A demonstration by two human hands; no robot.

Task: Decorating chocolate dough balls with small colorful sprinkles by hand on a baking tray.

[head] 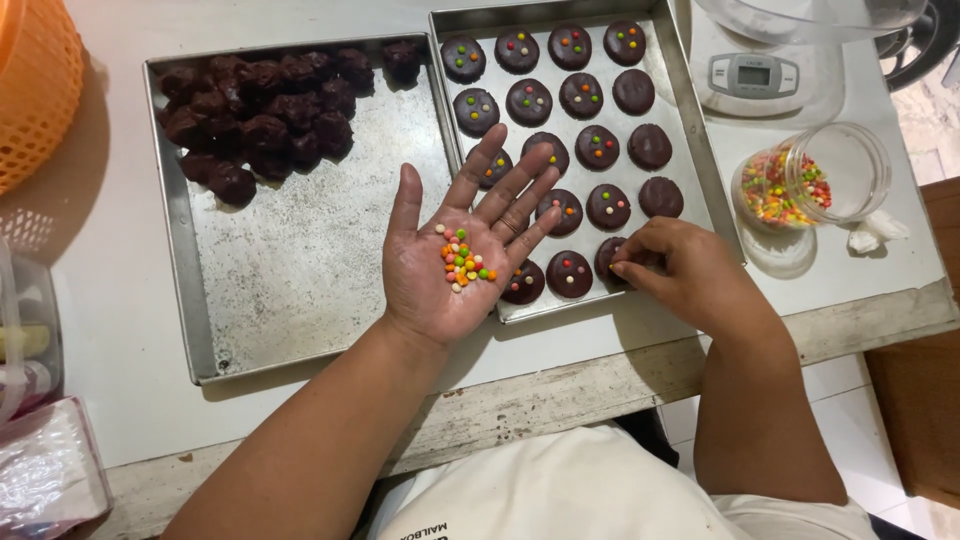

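My left hand (455, 255) lies palm up over the seam between two metal trays, cupping a small heap of coloured candy beads (464, 259). My right hand (680, 268) rests at the front edge of the right tray (690, 120), fingertips pinched on a flat dark chocolate cookie (611, 258). That tray carries rows of round chocolate cookies (582, 95); most are dotted with coloured beads, while a few in the right column are plain. The left tray (300, 260) has a pile of rough dark dough balls (262, 115) in its far corner.
A clear jar of coloured beads (805, 180) stands right of the trays, a white kitchen scale (755, 75) behind it. An orange basket (35, 90) sits far left, plastic containers (30, 340) at the left edge. The table's worn front edge (560, 395) runs below.
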